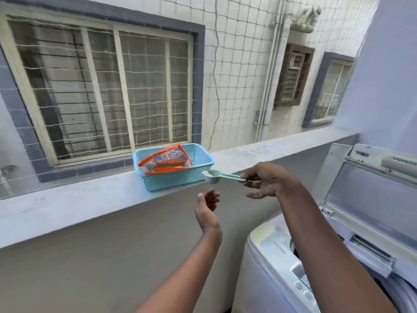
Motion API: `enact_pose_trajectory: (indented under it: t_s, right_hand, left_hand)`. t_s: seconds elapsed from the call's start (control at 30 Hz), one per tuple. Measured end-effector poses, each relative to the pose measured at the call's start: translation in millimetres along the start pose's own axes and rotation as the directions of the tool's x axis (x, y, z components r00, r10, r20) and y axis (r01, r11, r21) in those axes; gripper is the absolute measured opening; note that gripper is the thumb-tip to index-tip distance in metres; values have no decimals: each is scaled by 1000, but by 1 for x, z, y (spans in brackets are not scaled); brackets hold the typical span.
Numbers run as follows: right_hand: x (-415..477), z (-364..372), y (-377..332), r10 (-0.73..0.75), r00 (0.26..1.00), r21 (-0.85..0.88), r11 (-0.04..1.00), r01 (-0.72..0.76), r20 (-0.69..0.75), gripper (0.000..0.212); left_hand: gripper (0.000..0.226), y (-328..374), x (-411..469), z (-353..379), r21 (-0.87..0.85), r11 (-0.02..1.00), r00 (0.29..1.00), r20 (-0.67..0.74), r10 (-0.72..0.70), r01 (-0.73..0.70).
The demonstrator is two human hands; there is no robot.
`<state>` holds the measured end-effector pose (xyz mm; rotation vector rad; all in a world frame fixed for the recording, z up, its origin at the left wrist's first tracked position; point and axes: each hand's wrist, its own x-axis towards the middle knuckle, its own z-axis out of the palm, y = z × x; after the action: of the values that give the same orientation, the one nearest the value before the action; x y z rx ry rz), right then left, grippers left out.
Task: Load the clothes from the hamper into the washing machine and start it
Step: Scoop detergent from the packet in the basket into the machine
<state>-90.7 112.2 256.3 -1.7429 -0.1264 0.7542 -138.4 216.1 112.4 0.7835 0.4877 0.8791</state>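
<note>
My right hand (268,180) grips the handle of a pale green scoop (212,176), held level in front of the blue basket (180,184) on the ledge. White powder fills the scoop's bowl. An orange detergent packet (167,161) lies inside the basket. Just below the scoop, my left hand (206,207) is cupped palm-up and holds nothing. The white top-load washing machine (270,263) stands at the lower right with its lid (370,199) raised. No hamper or clothes are in view.
A grey concrete ledge (79,204) runs across the view, with a beige wall face below it. Netting covers the opening beyond. Across the gap stands a tiled building with a barred window (101,93). A lilac wall (388,75) rises behind the machine.
</note>
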Motion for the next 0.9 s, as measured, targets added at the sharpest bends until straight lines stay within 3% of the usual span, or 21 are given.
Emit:
enact_pose_trajectory:
  t_s: [0.2, 0.43, 0.6, 0.9]
  right_hand:
    - [18, -63, 40, 54, 995, 76, 996, -48, -81, 20]
    - [37, -170, 93, 92, 960, 184, 982, -43, -264, 25]
    - [45, -256, 137, 146, 921, 256, 965, -52, -360, 26]
    - [52, -377, 219, 291, 775, 357, 930, -91, -560, 23]
  left_hand:
    - [43, -52, -9, 36, -46, 968, 965, 111, -240, 246]
    - [39, -131, -43, 104, -6, 884, 877, 133, -462, 467]
    - [38, -201, -68, 150, 111, 836, 825, 137, -549, 538]
    - [29, -306, -103, 208, 302, 710, 715, 117, -690, 636]
